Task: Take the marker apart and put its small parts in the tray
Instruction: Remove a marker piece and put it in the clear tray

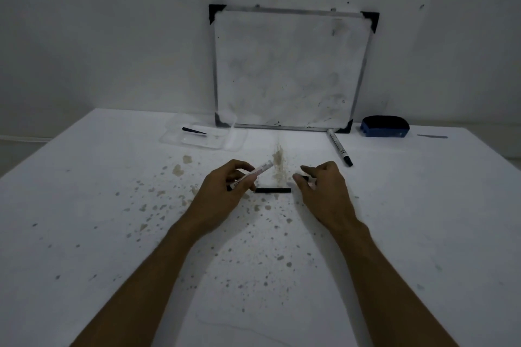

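My left hand (225, 191) grips the white marker barrel (258, 173), which tilts up to the right. My right hand (321, 186) pinches a small black marker part (306, 177) between thumb and fingers. A black stick-like marker piece (273, 190) lies flat on the table between the two hands. The clear plastic tray (225, 139) sits at the back left of centre, and a thin black pointed part (194, 131) lies in it.
A small whiteboard (290, 70) leans on the wall at the back. A second whole marker (339, 147) lies to its front right, and a blue eraser (384, 126) sits further right. The white table (112, 234) is speckled with brown stains.
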Tool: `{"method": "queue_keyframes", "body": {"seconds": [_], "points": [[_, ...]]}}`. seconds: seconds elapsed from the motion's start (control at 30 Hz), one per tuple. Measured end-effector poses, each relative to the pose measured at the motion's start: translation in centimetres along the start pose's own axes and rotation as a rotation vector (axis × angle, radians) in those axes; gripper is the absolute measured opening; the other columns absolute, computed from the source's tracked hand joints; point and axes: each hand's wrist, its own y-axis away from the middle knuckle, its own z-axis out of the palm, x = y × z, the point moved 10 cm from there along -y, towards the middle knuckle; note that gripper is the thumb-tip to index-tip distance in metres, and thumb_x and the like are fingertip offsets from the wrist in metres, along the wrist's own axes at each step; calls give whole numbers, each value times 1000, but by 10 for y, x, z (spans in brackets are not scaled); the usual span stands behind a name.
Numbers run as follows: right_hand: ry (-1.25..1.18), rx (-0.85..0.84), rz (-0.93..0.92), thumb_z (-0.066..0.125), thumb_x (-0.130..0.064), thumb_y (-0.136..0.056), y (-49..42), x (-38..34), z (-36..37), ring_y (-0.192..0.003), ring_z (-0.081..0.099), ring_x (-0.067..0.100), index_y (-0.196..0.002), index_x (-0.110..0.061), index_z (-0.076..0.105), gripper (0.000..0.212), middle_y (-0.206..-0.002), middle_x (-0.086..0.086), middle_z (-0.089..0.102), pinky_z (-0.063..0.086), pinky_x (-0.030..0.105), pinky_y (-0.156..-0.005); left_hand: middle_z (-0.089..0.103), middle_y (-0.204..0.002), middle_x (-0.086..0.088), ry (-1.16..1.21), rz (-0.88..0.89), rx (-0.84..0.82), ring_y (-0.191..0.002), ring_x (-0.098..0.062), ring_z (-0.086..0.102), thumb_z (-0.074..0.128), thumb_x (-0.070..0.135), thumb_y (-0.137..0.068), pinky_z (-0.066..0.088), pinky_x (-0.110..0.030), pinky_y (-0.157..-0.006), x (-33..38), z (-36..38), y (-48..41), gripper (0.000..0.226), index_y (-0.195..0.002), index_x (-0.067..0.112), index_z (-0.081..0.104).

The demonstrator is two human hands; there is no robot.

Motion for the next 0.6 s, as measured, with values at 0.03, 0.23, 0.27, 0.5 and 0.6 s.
{"method": "queue_keyframes", "body": {"seconds": [0.03,0.23,0.27,0.5,0.6], "points": [[-37,30,-17,61,-37,-99,2,-7,-5,-94,58,11,-134,-14,65,42,-119,8,56,44,12,-83,79,-88,10,11,-3,-2,-61,1,64,63,44,-99,48,-16,-55,3,1,1,22,-117,32,68],[-380,-158,-102,53,-49,-100,13,-47,6,-93,69,3,-126,-31,69,35,-106,-9,73,57,21,-79,79,-87,2,121,19,-14,-58,-8,65,68,37,-97,53,-26,-51,15,3,5,21,-115,31,77],[-418,-172,-102,57,-44,-100,15,-49,8,-87,70,1,-123,-26,71,32,-100,-7,75,57,19,-76,79,-89,3,119,23,-13,-64,-13,69,70,38,-96,58,-30,-56,15,2,5,21,-115,32,77],[-977,-221,223,62,-20,-100,15,-31,24,-73,61,19,-109,-6,73,20,-87,9,74,49,30,-71,69,-120,-5,470,-163,253,-78,-8,70,87,41,-68,56,-20,-58,0,-4,6,83,-142,29,51],[-1107,-243,304,58,-17,-102,18,-33,33,-72,61,20,-106,-4,73,20,-86,10,73,48,34,-73,69,-106,-14,589,-143,263,-63,-11,64,80,32,-83,56,-24,-61,3,8,7,52,-132,27,62]]}}
